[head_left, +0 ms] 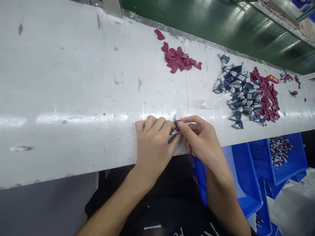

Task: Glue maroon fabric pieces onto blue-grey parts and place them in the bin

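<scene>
Near the front edge of the white table [86, 82], my left hand [155, 137] grips a small dark-blue and grey plastic part [174, 132], mostly hidden by the fingers. My right hand [204, 137] pinches a maroon piece [178, 126] between thumb and forefinger, against that part. How far the two fit together I cannot tell. Beyond my hands lies a loose heap of flat maroon pieces [178, 60]. Right of it is a pile of dark-blue and grey plastic parts [242, 91], with more maroon pieces [269, 98] beside it.
Blue bins [246, 177] stand below the table's edge at my right; one blue bin [299, 160] holds many assembled-looking small parts. A red and yellow item [273, 79] lies by the right heap. Behind the table runs a green surface [197, 23].
</scene>
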The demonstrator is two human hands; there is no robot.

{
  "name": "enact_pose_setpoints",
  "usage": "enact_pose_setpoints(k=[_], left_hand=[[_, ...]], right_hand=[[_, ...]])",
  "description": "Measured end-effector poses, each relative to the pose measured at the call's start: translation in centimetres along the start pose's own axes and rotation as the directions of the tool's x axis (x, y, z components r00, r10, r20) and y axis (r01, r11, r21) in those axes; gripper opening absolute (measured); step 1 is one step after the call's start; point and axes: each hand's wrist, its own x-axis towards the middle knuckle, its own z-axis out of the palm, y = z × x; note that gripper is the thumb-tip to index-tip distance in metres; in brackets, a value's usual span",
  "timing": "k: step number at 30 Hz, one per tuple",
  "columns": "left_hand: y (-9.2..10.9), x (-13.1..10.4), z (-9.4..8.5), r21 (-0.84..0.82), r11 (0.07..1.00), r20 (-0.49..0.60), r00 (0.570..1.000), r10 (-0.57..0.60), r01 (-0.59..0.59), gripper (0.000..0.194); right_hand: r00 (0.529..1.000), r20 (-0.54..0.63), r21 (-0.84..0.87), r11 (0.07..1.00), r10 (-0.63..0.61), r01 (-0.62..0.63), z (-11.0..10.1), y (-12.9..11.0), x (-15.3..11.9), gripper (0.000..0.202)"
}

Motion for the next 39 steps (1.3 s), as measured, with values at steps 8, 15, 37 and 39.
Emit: enact_pose_setpoints(k=[8, 15, 37, 39], left_hand=[[0.1, 0.0, -0.1, -0.015, 1.0, 0.002, 1.0, -0.006, 0.006, 0.024], [0.1, 0.1, -0.1, -0.016, 1.0, 0.025, 1.0, -0.012, 0.012, 0.022], [0.0, 0.3, -0.1, -0.033, 0.999, 0.034, 0.999, -0.012, 0.014, 0.022], [0.0, 0.3, -0.1, -0.034, 0.999, 0.032, 0.999, -0.008, 0.009, 0.022]], right_hand=[[0.999, 0.033, 0.09, 0.996, 0.0, -0.003, 0.4, 0.9, 0.4, 0.044], [0.992, 0.114, 0.124, 0.99, 0.052, -0.066, -0.7, 0.5, 0.9, 0.042], [0.996, 0.057, -0.002, 0.998, -0.064, 0.064, -0.2, 0.9, 0.6, 0.036], [0.994, 0.1, 0.02, 0.999, -0.05, 0.048, -0.5, 0.9, 0.7, 0.036]])
